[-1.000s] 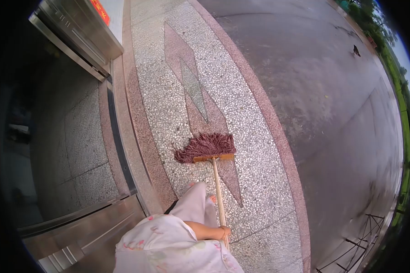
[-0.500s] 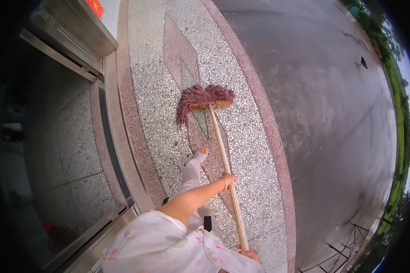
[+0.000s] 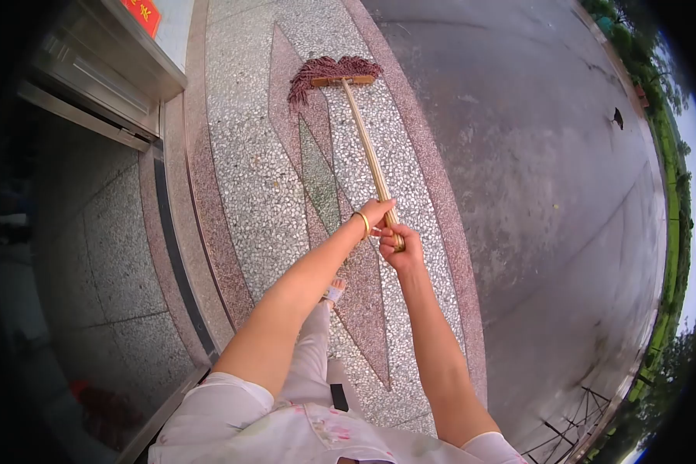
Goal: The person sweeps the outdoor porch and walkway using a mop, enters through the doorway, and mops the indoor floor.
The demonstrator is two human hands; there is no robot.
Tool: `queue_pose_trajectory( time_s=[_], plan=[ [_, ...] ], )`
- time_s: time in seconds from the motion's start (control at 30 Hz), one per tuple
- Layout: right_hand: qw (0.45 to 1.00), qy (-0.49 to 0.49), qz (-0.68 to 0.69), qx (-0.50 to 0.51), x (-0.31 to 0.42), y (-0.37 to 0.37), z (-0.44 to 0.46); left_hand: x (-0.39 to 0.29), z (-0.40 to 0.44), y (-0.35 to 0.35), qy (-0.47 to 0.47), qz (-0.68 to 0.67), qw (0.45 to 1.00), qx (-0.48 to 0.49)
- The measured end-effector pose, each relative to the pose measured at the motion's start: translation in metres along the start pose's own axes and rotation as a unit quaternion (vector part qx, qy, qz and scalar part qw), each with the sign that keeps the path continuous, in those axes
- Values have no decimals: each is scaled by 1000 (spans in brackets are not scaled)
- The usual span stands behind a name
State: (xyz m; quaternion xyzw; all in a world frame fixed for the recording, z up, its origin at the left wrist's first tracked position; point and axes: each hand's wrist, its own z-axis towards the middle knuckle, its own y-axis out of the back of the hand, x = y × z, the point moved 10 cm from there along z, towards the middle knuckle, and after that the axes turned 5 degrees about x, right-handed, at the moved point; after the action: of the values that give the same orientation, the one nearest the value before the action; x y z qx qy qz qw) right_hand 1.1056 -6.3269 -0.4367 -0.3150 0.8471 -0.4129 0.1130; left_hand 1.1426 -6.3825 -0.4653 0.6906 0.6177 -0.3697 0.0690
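I am holding the mop (image 3: 367,147) with the left hand (image 3: 377,212) and right hand (image 3: 404,245) near the middle. Its dark red strings (image 3: 336,68) are lying on the speckled floor (image 3: 255,170) at the top.

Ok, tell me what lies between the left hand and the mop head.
In the head view, only the handle runs between the left hand and the mop head, over speckled floor.

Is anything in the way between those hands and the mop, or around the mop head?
Nothing visible is: the left hand and right hand both grip the mop handle, and no obstacle shows on the speckled floor around the mop head.
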Motion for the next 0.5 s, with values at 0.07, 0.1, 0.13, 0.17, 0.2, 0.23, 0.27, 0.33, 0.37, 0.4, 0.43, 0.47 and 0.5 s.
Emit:
queue_pose_trajectory(
  time_s=[0.07, 0.1, 0.13, 0.17, 0.2, 0.23, 0.27, 0.33, 0.37, 0.4, 0.43, 0.47, 0.5],
  plan=[
    [1000, 6, 15, 1, 1, 0, 1, -2, 10, 5, 3, 2, 1000, -15],
    [999, 13, 29, 0, 1, 2, -2, 2, 13, -2, 5, 6, 1000, -14],
    [999, 20, 29, -5, -4, 9, -13, 3, 13, -1, -10, 62, 995, -79],
    [999, 25, 27, -11, -11, 20, -29, 4, 13, 0, -27, 118, 982, -143],
    [999, 29, 24, -18, -19, 32, -50, 19, 24, 2, -31, 170, 969, -176],
    [999, 32, 24, -30, -29, 45, -76, 30, 19, -9, -28, 175, 969, -172],
    [998, 37, 24, -43, -38, 60, -104, 41, 10, -17, -7, 200, 961, -192],
    [995, 36, 84, -51, -64, 85, -167, 73, -5, -36, 36, 229, 951, -206],
    [992, 37, 100, -68, -77, 96, -202, 93, -10, -49, 39, 235, 951, -198],
    [989, 38, 114, -83, -90, 107, -237, 123, -15, -62, 58, 216, 959, -174],
    [990, 43, 93, -98, -104, 126, -272, 154, -18, -76, 78, 197, 966, -151],
    [990, 46, 71, -112, -119, 145, -308, 193, -16, -88, 81, 195, 968, -138],
    [988, 50, 64, -131, -133, 157, -349, 236, -15, -99, 82, 192, 970, -127]
  ],
)
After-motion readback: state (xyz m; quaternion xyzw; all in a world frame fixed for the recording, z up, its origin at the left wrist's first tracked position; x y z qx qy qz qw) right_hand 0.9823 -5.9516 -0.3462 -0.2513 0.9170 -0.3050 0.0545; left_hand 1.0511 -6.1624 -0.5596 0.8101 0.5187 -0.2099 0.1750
